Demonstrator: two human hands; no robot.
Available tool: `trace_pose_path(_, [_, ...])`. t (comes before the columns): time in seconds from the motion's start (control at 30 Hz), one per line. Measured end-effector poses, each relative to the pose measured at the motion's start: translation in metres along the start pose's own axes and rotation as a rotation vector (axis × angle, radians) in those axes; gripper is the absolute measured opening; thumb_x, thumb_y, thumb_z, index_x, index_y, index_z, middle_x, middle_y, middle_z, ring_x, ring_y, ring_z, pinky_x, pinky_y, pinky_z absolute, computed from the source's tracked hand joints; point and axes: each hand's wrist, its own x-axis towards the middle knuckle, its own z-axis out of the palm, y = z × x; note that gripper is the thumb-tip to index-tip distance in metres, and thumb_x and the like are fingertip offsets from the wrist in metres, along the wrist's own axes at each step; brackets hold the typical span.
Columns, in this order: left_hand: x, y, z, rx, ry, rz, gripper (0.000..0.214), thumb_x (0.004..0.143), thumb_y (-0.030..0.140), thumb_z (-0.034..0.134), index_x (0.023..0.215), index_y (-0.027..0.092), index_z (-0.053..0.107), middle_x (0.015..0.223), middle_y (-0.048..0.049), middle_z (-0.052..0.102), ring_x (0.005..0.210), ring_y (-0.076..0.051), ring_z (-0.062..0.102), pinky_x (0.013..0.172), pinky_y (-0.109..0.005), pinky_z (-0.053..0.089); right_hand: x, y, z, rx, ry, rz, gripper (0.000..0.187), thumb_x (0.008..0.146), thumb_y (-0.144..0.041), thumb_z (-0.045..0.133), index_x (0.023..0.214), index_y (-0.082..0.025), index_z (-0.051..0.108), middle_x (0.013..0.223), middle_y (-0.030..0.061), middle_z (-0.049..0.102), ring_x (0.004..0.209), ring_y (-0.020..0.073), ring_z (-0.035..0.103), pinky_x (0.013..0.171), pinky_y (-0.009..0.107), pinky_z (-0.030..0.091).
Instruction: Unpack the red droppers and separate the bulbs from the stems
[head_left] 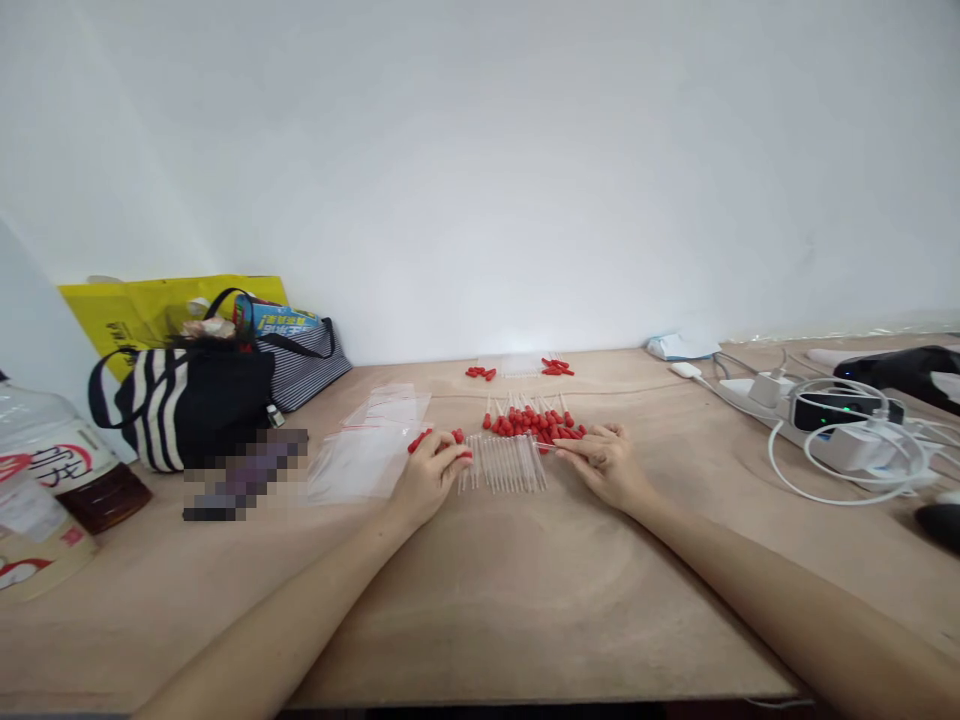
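My left hand [433, 468] pinches a small red rubber bulb [468, 454] at its fingertips, just left of a row of thin clear tubes [508, 466] lying side by side on the table. On the other side of that row, my right hand [606, 466] is closed on a thin clear tube [549, 445] that points left. A heap of red rubber bulbs [525, 420], some fitted on clear tubes like droppers, lies just behind the row. More red bulbs [418, 440] rest beside my left hand, partly hidden by it.
Clear plastic bags [360, 460] lie to the left. Beyond are a black striped bag [202, 400], a yellow bag [97, 320] and large bottles [82, 470]. White cables and a power strip [780, 425] spread at right. More red-bulbed tubes [556, 367] lie near the wall.
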Motion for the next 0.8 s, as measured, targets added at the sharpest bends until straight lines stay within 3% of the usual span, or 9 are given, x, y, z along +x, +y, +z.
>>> trace_pose_path(0.17, [0.012, -0.011, -0.001, 0.0, 0.075, -0.304, 0.026, 0.08, 0.021, 0.04, 0.099, 0.016, 0.057, 0.083, -0.005, 0.049, 0.075, -0.014, 0.053, 0.07, -0.027, 0.046, 0.005, -0.019, 0.013, 0.103, 0.05, 0.087, 0.02, 0.08, -0.028, 0.046, 0.083, -0.022, 0.065, 0.073, 0.0012, 0.067, 0.063, 0.0129, 0.055, 0.073, 0.032, 0.029])
trace_pose_path(0.33, [0.018, -0.033, -0.008, -0.02, 0.139, -0.54, 0.029, 0.072, 0.023, 0.048, 0.1, 0.015, 0.052, 0.077, -0.0018, 0.051, 0.06, -0.011, 0.051, 0.06, -0.025, 0.045, 0.016, -0.031, 0.028, 0.045, 0.046, -0.005, 0.021, 0.079, -0.022, 0.045, 0.086, -0.022, 0.064, 0.069, 0.0009, 0.064, 0.066, 0.0125, 0.052, 0.074, 0.031, 0.027])
trace_pose_path(0.6, [0.018, -0.032, -0.004, 0.073, -0.039, -0.519, 0.02, 0.07, 0.038, 0.052, 0.076, 0.019, 0.057, 0.074, -0.0012, 0.061, 0.068, -0.016, 0.053, 0.064, -0.027, 0.042, 0.028, -0.043, 0.035, -0.248, -0.119, -0.134, 0.026, 0.086, -0.026, 0.035, 0.089, -0.02, 0.061, 0.077, 0.0045, 0.058, 0.077, 0.0166, 0.044, 0.078, 0.037, 0.021])
trace_pose_path(0.8, [0.018, -0.031, -0.007, 0.109, 0.046, -0.484, 0.026, 0.076, 0.04, 0.044, 0.072, 0.019, 0.059, 0.079, -0.0031, 0.062, 0.078, -0.018, 0.053, 0.074, -0.03, 0.04, 0.025, -0.047, 0.033, -0.305, -0.225, -0.213, 0.033, 0.087, -0.036, 0.03, 0.101, -0.018, 0.054, 0.085, 0.0072, 0.055, 0.084, 0.0204, 0.042, 0.085, 0.044, 0.019])
